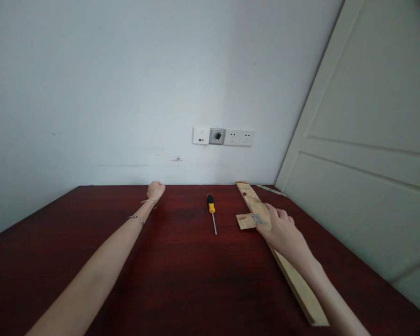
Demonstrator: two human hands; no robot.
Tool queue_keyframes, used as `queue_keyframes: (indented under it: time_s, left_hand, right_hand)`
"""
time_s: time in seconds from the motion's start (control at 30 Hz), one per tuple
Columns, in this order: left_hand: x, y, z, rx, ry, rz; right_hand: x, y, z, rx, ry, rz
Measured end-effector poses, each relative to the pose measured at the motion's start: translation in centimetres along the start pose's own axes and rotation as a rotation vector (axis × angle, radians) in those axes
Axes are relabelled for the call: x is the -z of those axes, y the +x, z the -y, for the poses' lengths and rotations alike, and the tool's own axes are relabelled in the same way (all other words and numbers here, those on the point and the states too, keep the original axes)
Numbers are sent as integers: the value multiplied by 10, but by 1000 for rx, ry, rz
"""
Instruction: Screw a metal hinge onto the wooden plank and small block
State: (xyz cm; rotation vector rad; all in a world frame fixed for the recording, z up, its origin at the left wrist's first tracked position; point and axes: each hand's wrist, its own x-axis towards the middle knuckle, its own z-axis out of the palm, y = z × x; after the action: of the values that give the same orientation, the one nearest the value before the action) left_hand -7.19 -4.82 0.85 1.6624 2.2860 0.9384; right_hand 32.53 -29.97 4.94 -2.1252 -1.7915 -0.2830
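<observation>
The left hand (156, 190) is stretched far forward, curled into a loose fist, and rests on the dark red bench (196, 280) close to its far edge, just short of the white wall (126, 93). Nothing can be seen inside the fist. Two thin bracelets (137, 217) sit on that wrist and forearm.

The right hand (283, 232) lies palm down on a long wooden slat (252, 199), fingers released and spread flat over it rather than wrapped around it. The slat runs diagonally under this hand, one end reaching past the fingertips toward the wall and the other end coming back along the forearm toward the person. Right at the fingertips, a short wooden block (245, 221) juts out from the slat toward the left hand, and a small metal hinge (256, 218) sits where the two pieces of wood meet. Whether the fingertips touch the hinge cannot be told.

Between the two hands, nearer the right one, a screwdriver (212, 212) with a yellow and black handle lies on the bench, untouched, its handle pointing at the wall. Beyond the right hand a thin pale strip (271, 190) lies at the far corner of the bench. A row of sockets (224, 136) is mounted on the wall above the screwdriver, and a pale door (371, 140) stands beside the right arm.
</observation>
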Motion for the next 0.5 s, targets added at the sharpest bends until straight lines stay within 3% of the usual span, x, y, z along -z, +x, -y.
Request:
queue_keyframes:
  time_s: [0.1, 0.23, 0.33, 0.5]
  left_hand:
    - [-12, -4, -59, -205, 67, 14]
    - [-38, -21, -142, -697, 162, 157]
    - [-64, -42, -198, -1058, 275, 299]
    - [-114, -92, -265, -1428, 433, 369]
  right_hand:
    - [-20, -32, -54, -116, 7, -67]
    - [-51, -63, -92, -153, 9, -51]
    - [-65, -79, -95, -197, -18, 2]
    - [-67, -87, -80, -278, -56, 49]
